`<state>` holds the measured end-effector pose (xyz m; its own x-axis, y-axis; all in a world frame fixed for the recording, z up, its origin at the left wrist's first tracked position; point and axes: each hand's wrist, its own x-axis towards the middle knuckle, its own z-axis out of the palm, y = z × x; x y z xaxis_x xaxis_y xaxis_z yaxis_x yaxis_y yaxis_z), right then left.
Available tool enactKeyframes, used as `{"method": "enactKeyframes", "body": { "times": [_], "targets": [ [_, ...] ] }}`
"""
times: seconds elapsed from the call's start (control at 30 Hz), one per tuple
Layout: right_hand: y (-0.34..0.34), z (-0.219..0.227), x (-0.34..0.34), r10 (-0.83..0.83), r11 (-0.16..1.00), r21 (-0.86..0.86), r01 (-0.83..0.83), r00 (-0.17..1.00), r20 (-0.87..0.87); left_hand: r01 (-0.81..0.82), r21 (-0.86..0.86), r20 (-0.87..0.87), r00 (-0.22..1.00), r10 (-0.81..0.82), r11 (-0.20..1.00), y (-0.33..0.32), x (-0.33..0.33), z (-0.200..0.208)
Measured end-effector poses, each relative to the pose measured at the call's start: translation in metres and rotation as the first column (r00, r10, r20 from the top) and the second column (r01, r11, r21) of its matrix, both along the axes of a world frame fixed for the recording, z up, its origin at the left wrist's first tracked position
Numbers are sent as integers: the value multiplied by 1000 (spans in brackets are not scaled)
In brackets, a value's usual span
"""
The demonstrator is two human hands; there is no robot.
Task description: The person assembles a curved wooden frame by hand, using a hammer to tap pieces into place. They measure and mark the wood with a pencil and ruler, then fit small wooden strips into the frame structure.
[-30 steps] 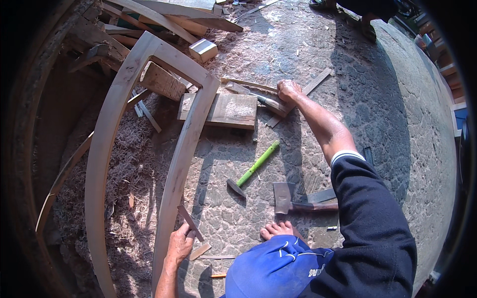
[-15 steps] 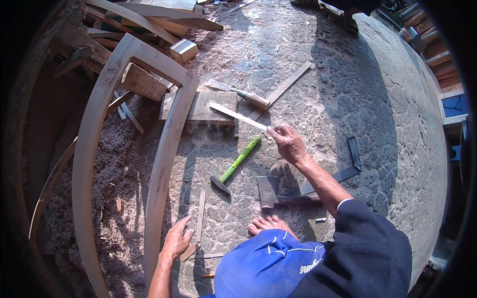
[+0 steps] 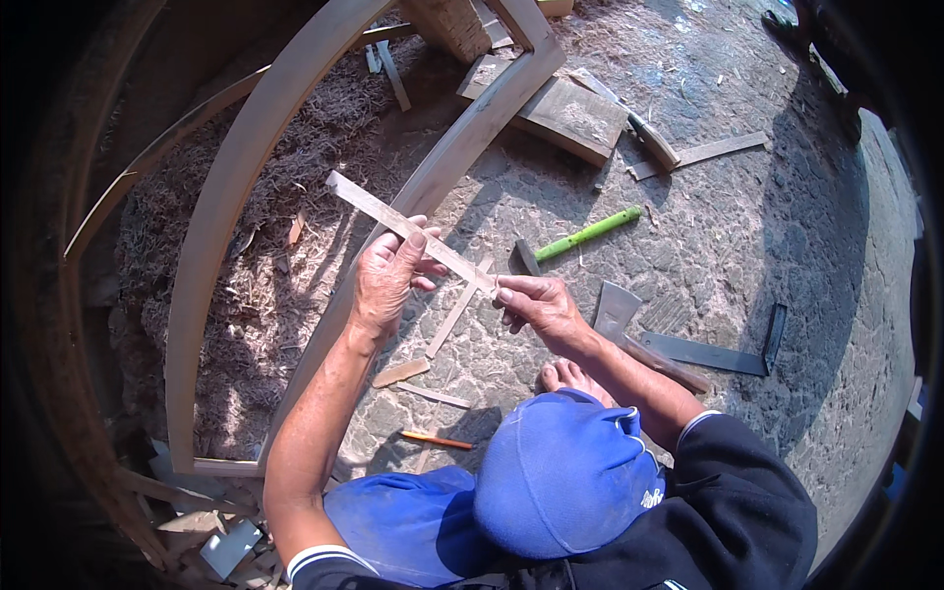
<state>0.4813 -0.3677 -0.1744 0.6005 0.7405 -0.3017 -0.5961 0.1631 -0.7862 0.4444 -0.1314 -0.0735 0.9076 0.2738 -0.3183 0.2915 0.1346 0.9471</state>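
Observation:
A thin, flat wooden strip slants between my two hands, its far end reaching over the wooden frame's near rail. My left hand pinches it around the middle, thumb on top. At the lower right end, the fingers of my right hand close on it. The large curved wooden frame lies to the left, beside my left forearm. Beyond my right hand is a hammer with a green handle. Below the held strip, a narrow wooden slat rests on the ground.
To the right lie a hatchet and a dark try square. A chisel rests by a wooden block at the back. Near my knees are an orange pencil and small wood scraps. Shavings cover the ground inside the frame.
My right hand has brought the strip back toward me and to the left. My left hand has risen from beside the frame and taken hold of it. The view has turned and shifted.

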Motion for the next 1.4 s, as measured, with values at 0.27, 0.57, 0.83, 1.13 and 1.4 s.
{"method": "enactKeyframes", "body": {
  "times": [0.27,0.57,0.83,1.13,1.4],
  "targets": [
    [45,3,6,139,990,-68,-122,912,387,-28,34,-51,998,30,999,41,-21,16],
    [78,3,0,54,990,-136,31,814,578,-16,111,-96,995,27,994,46,-27,14],
    [53,-69,2,97,882,-343,322,588,803,-228,512,179,971,157,828,95,-16,56],
    [35,-104,-14,205,871,-350,344,394,896,-214,623,98,976,196,752,136,-20,43],
    [38,-101,-15,234,862,-357,360,344,910,-235,561,105,971,214,794,147,-18,40]
  ]
}}
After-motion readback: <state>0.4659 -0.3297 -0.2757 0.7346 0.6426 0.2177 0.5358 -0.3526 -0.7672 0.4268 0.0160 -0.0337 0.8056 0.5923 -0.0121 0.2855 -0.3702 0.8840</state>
